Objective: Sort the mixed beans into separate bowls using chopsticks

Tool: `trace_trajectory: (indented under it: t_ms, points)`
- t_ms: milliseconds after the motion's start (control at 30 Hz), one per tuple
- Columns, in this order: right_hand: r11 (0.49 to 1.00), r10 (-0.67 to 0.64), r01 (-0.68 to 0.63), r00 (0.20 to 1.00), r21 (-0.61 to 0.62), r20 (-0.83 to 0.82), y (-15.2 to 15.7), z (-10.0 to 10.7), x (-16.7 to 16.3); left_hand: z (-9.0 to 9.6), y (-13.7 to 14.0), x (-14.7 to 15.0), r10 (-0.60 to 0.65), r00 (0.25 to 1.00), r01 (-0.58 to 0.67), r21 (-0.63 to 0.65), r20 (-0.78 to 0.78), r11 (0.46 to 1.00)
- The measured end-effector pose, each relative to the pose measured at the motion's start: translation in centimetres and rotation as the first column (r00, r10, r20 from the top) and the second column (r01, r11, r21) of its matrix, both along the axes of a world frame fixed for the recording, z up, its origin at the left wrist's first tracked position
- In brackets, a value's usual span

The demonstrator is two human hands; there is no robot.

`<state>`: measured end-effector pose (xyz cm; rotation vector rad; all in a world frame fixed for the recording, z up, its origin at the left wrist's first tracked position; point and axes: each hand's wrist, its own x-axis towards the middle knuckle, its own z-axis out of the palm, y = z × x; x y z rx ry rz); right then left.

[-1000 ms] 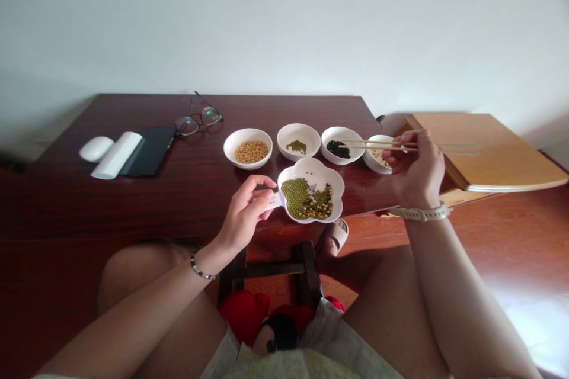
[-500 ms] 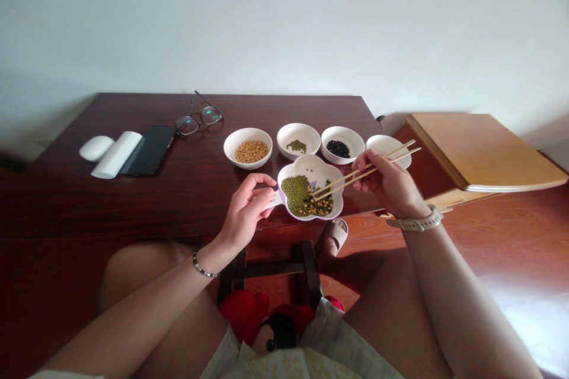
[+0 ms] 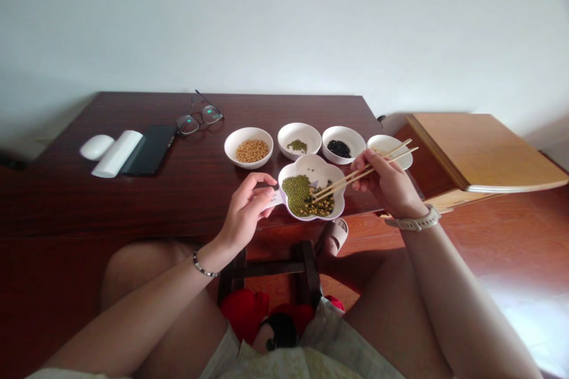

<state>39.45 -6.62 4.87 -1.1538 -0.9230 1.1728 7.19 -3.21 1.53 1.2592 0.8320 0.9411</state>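
Observation:
My left hand [image 3: 249, 207] is closed on the short handle of a white flower-shaped bowl [image 3: 317, 167] at the table's front edge. Inside lie green beans [image 3: 296, 189] on the left and a mix of yellow and dark beans [image 3: 322, 206] on the right. My right hand [image 3: 389, 180] grips a pair of wooden chopsticks [image 3: 351, 179], their tips down among the beans. Whether a bean is pinched between the tips is too small to tell. Behind stand white bowls of yellow beans [image 3: 251, 151], a few green beans [image 3: 297, 145] and black beans [image 3: 338, 148].
A fourth white bowl [image 3: 402, 157] is partly hidden behind my right hand. Eyeglasses [image 3: 200, 120], a dark flat device [image 3: 149, 151], a white cylinder [image 3: 117, 154] and a white rounded object [image 3: 96, 147] lie on the left of the table [image 3: 186, 207]. A wooden cabinet [image 3: 484, 151] stands at right.
Almost nothing differs. The chopstick tips stay among the beans, and both hands keep their hold with only a very slight shift.

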Motion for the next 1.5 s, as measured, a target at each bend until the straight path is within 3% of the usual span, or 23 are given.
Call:
trace_trajectory:
  t_ms: [500, 733, 867, 933, 1067, 1167, 1233, 1367, 1500]
  points:
    - [1.0, -0.017, 0.017, 1.0, 0.0, -0.016, 0.2, 0.1, -0.1, 0.0, 0.0, -0.1, -0.008, 1.0, 0.008, 0.008, 0.006, 1.0]
    - [0.995, -0.094, 0.096, 0.993, 0.028, -0.068, 0.3, 0.8, 0.0, 0.3, -0.1, -0.3, -0.005, 1.0, 0.005, 0.002, 0.001, 1.0]
    - [0.981, -0.15, 0.165, 0.979, 0.102, -0.139, 0.8, 1.1, 1.0, 0.5, -0.3, -0.7, 0.003, 1.0, -0.003, -0.01, -0.013, 1.0]
    - [0.957, -0.222, 0.25, 0.958, 0.148, -0.184, 1.3, 0.9, 1.8, 0.5, -0.4, -0.9, 0.009, 1.0, -0.009, -0.016, -0.016, 1.0]
    - [0.827, -0.459, 0.516, 0.849, 0.223, -0.26, 2.1, 0.2, 3.4, 0.5, -0.5, -1.3, 0.015, 1.0, -0.015, -0.023, -0.013, 1.0]
    - [0.749, -0.578, 0.626, 0.778, 0.218, -0.246, 2.4, -0.2, 3.9, 0.5, -0.5, -1.6, 0.021, 1.0, -0.021, -0.024, -0.014, 0.999]
    - [0.723, -0.615, 0.657, 0.753, 0.216, -0.231, 2.4, -0.4, 4.0, 0.6, -0.5, -1.9, 0.029, 0.999, -0.029, -0.025, -0.014, 0.999]
    - [0.738, -0.572, 0.62, 0.784, 0.267, -0.24, 2.6, -0.4, 3.4, 0.7, -0.6, -2.5, 0.042, 0.999, -0.042, -0.027, -0.016, 0.999]
    - [0.848, -0.395, 0.454, 0.886, 0.275, -0.244, 2.7, 0.2, 1.8, 0.7, -0.7, -3.2, 0.059, 0.998, -0.06, -0.025, -0.022, 0.998]
